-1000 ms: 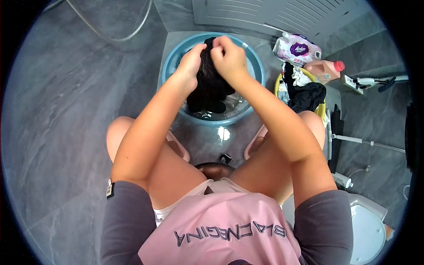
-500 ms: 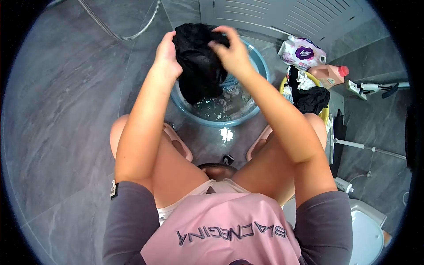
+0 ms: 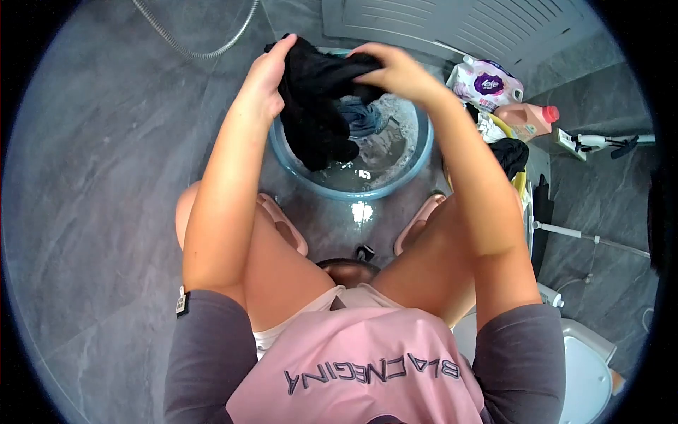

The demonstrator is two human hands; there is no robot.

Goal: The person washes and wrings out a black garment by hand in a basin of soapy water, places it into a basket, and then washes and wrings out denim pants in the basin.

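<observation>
Head view: left hand [image 3: 268, 79] and right hand [image 3: 397, 71] hold black cloth [image 3: 314, 106].

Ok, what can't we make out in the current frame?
Left hand, most fingers: head view, hidden behind the black cloth.
Blue cloth, full extent: head view, partly covered by the black cloth.
Yellow container, side nearest the basin: head view, behind the right forearm.
Slatted panel, top: head view, cut off by the upper edge.
Pink bottle, label print: head view, too small.
</observation>
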